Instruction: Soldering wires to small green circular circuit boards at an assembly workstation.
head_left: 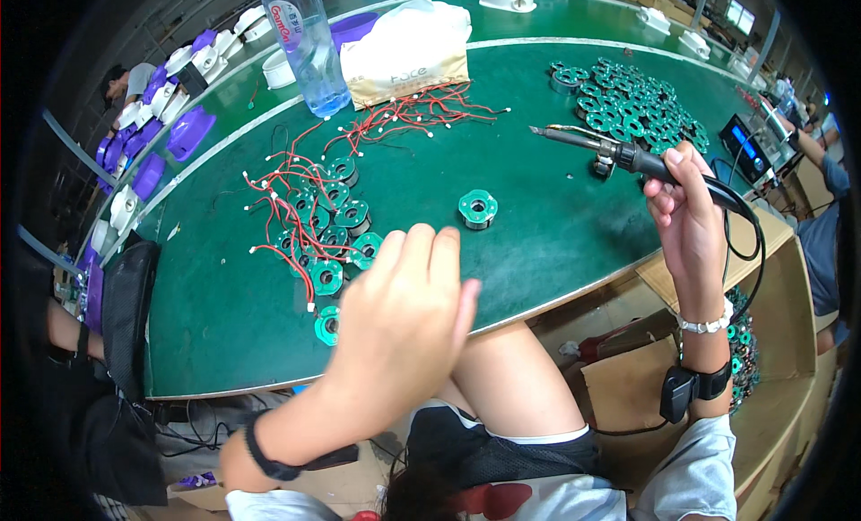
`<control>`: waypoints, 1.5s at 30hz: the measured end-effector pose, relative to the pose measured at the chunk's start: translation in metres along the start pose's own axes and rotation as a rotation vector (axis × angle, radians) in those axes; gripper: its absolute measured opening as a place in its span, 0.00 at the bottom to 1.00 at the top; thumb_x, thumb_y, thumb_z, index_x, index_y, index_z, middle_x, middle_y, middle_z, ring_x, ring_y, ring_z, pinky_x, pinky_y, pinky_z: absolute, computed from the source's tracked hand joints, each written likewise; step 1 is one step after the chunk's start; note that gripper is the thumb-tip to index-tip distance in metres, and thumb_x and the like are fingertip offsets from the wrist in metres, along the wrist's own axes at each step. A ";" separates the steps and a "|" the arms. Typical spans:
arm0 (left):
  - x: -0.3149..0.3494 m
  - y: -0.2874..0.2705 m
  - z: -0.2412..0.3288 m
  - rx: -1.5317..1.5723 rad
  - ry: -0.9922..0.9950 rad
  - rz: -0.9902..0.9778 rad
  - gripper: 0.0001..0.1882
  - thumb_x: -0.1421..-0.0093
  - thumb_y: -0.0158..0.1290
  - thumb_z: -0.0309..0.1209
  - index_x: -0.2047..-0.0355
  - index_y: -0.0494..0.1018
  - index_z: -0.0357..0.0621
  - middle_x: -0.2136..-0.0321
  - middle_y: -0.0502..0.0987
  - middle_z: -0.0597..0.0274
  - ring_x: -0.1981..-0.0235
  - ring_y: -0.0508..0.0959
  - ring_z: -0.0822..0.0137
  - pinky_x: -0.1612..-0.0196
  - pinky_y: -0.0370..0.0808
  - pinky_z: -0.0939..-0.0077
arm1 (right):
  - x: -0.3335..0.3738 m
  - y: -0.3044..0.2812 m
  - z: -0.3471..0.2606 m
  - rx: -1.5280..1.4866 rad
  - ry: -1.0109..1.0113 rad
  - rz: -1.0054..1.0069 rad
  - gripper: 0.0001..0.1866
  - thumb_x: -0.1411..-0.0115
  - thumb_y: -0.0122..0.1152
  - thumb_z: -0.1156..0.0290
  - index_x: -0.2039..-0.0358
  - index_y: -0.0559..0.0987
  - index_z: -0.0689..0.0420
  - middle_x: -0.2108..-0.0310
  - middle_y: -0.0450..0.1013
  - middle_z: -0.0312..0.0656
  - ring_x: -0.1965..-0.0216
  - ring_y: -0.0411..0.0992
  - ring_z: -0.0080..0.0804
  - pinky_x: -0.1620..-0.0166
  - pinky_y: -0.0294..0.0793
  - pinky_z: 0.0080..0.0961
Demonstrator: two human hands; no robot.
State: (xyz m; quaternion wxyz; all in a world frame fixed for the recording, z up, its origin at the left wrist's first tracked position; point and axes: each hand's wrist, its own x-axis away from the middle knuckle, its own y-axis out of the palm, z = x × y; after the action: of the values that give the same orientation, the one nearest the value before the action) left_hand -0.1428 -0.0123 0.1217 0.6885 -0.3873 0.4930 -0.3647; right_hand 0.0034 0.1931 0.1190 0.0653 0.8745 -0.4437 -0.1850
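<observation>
Person's right hand (686,185) grips a soldering iron (647,162) by its black handle, fingers wrapped round it, tip pointing left, out past the fingers. Left hand (404,297): fingers bent, back of hand to camera; can't tell whether anything is pinched underneath. Lone green-topped coil (478,209) sits on the green table (529,270) just beyond the left fingertips, on the near side of the iron tip, touched by neither hand as far as visible. Left of the left fingers: coil cluster (334,218) tangled with red wires (291,198); more coils piled (641,99) beyond the right fingers. Risks, judged: iron tip, if hot, could burn the left fingers should both hands meet over the lone coil; a careless dip could scorch wire insulation. Left knuckles could bump the lone coil, being so near. Red wires could catch on the left hand and drag coils along, since they're loose and tangled. Black cable (760,252) loops beside the right wrist; a snag there could jerk the tip off aim.
</observation>
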 end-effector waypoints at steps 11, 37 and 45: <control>-0.038 0.070 0.043 -0.146 -0.205 0.053 0.35 0.51 0.41 0.55 0.65 0.64 0.26 0.68 0.64 0.53 0.66 0.63 0.61 0.68 0.59 0.71 | 0.003 -0.003 -0.009 -0.140 0.017 -0.019 0.06 0.46 0.50 0.68 0.76 0.64 0.54 0.83 0.67 0.38 0.86 0.56 0.11 0.84 0.53 0.06; -0.059 -0.038 -0.039 -0.133 0.190 -0.237 0.02 0.54 0.48 0.23 0.81 0.68 0.39 0.82 0.70 0.58 0.76 0.69 0.62 0.61 0.58 0.74 | 0.005 -0.007 -0.010 -0.120 0.028 0.000 0.07 0.46 0.49 0.69 0.77 0.62 0.52 0.84 0.67 0.37 0.87 0.56 0.11 0.85 0.53 0.06; -0.070 -0.007 -0.049 -0.191 0.341 -0.034 0.03 0.56 0.49 0.22 0.78 0.69 0.40 0.79 0.69 0.59 0.70 0.69 0.61 0.61 0.61 0.70 | 0.001 -0.009 -0.005 -0.066 0.051 -0.002 0.08 0.47 0.49 0.69 0.79 0.63 0.53 0.84 0.67 0.40 0.87 0.55 0.11 0.84 0.53 0.07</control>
State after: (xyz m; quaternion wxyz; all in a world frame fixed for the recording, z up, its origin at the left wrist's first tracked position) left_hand -0.2080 0.0380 0.1449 0.5486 -0.3917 0.6285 -0.3881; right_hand 0.0129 0.1973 0.1212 0.1052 0.8767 -0.4347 -0.1775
